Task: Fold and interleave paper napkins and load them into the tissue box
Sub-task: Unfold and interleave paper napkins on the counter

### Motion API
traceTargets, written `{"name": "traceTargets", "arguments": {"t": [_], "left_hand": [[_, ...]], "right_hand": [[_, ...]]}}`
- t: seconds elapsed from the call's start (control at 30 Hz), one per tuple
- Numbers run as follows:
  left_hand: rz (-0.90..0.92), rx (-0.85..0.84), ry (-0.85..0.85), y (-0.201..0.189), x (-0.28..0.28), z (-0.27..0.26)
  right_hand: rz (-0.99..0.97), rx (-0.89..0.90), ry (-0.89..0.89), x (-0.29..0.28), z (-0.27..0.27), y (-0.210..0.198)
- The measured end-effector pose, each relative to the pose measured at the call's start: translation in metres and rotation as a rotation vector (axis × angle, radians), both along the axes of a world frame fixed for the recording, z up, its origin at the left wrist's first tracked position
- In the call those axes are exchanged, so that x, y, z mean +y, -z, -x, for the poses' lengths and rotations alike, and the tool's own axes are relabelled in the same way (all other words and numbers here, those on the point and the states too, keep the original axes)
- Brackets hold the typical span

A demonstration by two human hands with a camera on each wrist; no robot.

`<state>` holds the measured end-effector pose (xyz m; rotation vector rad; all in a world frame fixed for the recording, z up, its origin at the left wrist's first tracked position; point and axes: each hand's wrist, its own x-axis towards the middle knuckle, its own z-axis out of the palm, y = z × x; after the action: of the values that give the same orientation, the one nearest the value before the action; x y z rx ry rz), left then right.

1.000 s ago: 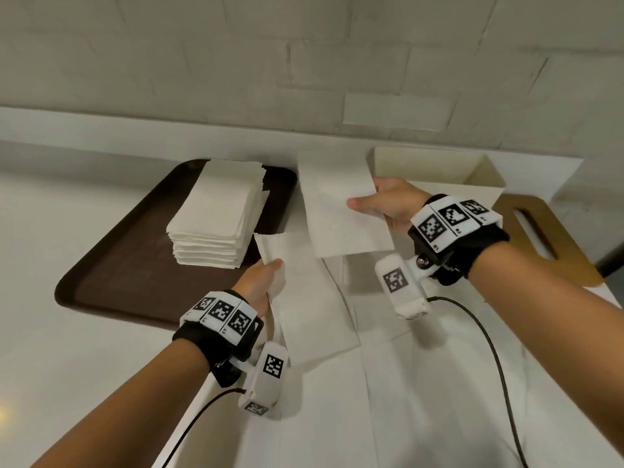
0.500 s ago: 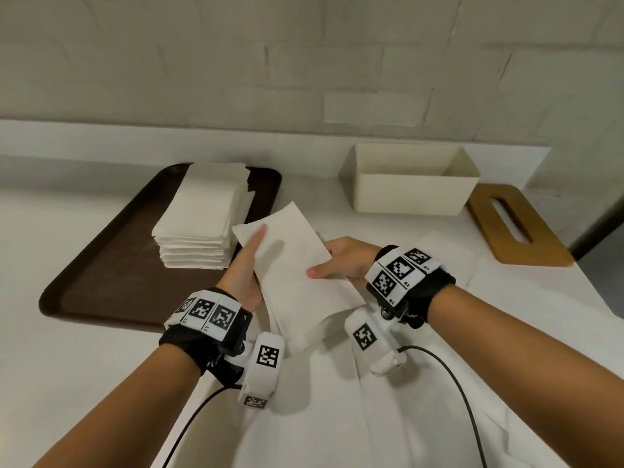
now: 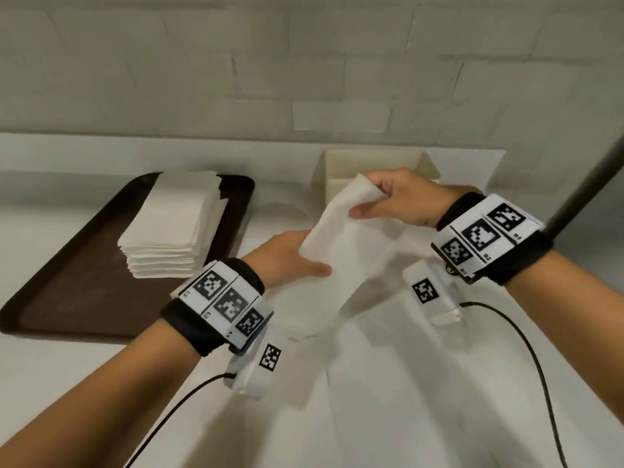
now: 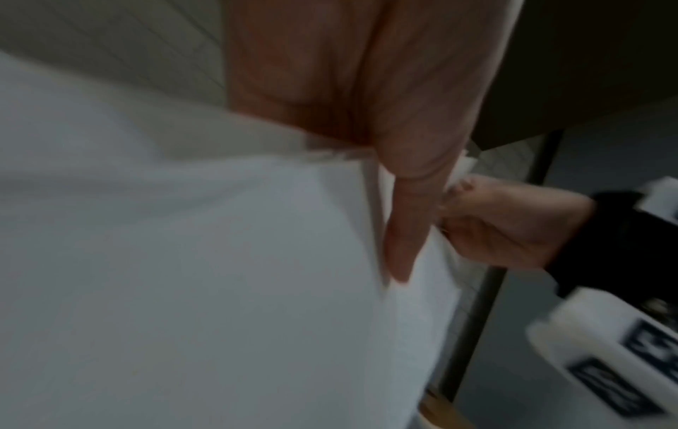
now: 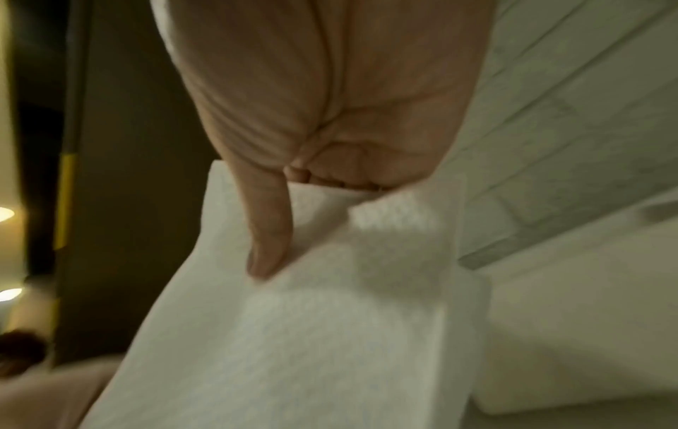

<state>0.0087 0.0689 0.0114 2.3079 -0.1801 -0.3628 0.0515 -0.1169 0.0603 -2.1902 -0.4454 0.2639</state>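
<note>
Right now I see both hands holding one white napkin (image 3: pixel 341 244) up above the white table (image 3: pixel 67 383), in front of me. My left hand (image 3: pixel 287 256) grips the napkin's near, lower end, thumb laid flat across the top of the paper and the other fingers hidden beneath it. In the left wrist view, the left thumb (image 4: pixel 407 229) presses along the paper's edge, and the right hand (image 4: pixel 502 223) is visible just beyond it. My right hand (image 3: pixel 401 197) pinches the far, upper end, with the thumb on the near side and curled fingers over the top corner. The right wrist view shows the right thumb (image 5: pixel 268 226) lying on the napkin (image 5: pixel 293 333), with fingertips folded in behind the paper's top edge. So both hands are closed on the same napkin, one at each end, and the sheet runs tilted between them, rising from the left hand to the right.

Directly behind the right hand sits the open cream box (image 3: pixel 378 163), against the back ledge; the raised end of the napkin is in front of it, not inside. To the left, a dark brown tray (image 3: pixel 84 275) holds a neat stack (image 3: pixel 175 228) of folded napkins near its far right part. More white paper (image 3: pixel 388 383) lies flat on the table under and in front of the hands; how many sheets, I cannot tell. Both wrists wear black bands with black-and-white marker tags, and a thin black cable trails from each. A pale brick wall (image 3: pixel 304 62) fills the background.
</note>
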Motion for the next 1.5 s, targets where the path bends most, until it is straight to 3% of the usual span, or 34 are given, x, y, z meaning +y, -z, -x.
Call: {"name": "traceTargets", "arguments": {"t": [0.1,0.3,0.43,0.67,0.87,1.17,1.27,1.4,1.5], "left_hand": [[0.017,0.049,-0.039,0.016,0.012,-0.001],[0.368,-0.039,-0.267,0.036,0.016,-0.013],[0.453,0.048,-0.252,0.051,0.009,-0.015],[0.645,0.107,-0.244,0.065,0.002,-0.022],[0.703,0.041,-0.361,0.061,0.003,-0.030],[0.616,0.003,-0.296,0.065,0.015,-0.042],[0.370,0.041,-0.247,0.064,0.013,-0.044],[0.232,-0.152,-0.190,0.038,-0.001,-0.042],[0.288,-0.303,-0.153,0.007,-0.012,-0.041]], "right_hand": [[-0.229,0.098,0.187,-0.041,0.007,0.018],[-0.361,0.246,0.310,-0.077,0.015,0.067],[-0.193,0.283,0.301,-0.077,0.014,0.091],[-0.166,0.361,0.278,-0.070,0.007,0.099],[-0.277,0.277,0.359,-0.062,-0.007,0.092],[-0.046,0.179,0.259,-0.067,-0.016,0.086],[0.061,0.077,0.174,-0.057,-0.021,0.075],[0.271,-0.046,-0.001,-0.029,-0.023,0.056],[0.217,-0.047,-0.008,-0.014,-0.026,0.044]]}}
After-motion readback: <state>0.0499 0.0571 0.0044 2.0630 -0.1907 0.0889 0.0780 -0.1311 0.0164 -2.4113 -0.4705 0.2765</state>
